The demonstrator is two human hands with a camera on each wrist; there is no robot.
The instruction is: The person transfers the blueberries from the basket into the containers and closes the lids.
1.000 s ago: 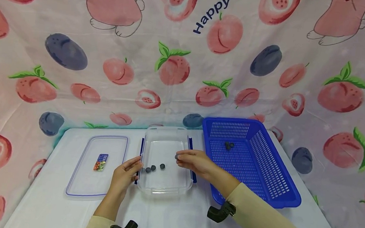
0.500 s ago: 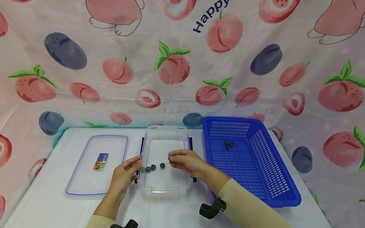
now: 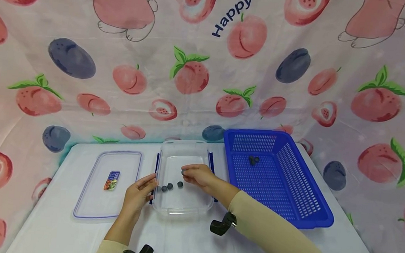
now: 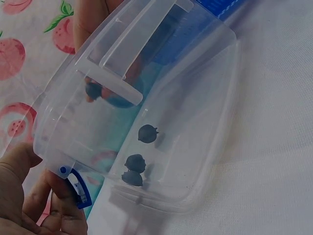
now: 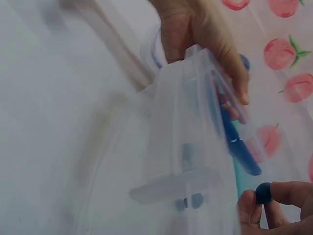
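My left hand (image 3: 138, 193) grips the left side of a clear plastic box (image 3: 193, 199), thumb at the rim and fingers by the blue side clip (image 4: 78, 188). Over the box's interior, my right hand (image 3: 202, 178) pinches a blueberry (image 5: 263, 193) between thumb and fingertips. Three blueberries lie on the box floor: two touching (image 4: 135, 163) near the left wall and one (image 4: 147, 133) a little apart. Part of the held blueberry is hidden by the fingers in the head view.
A blue perforated basket (image 3: 279, 192) stands to the right, with several blueberries (image 3: 253, 160) near its back. A clear lid (image 3: 91, 203) with a blue edge and a colourful label (image 3: 111, 180) lies to the left. A fruit-patterned cloth (image 3: 189, 113) hangs behind the white table.
My right hand has moved left across the box with the blueberry pinched in it. My left hand keeps its grip on the box, and the blueberries inside lie where they were.
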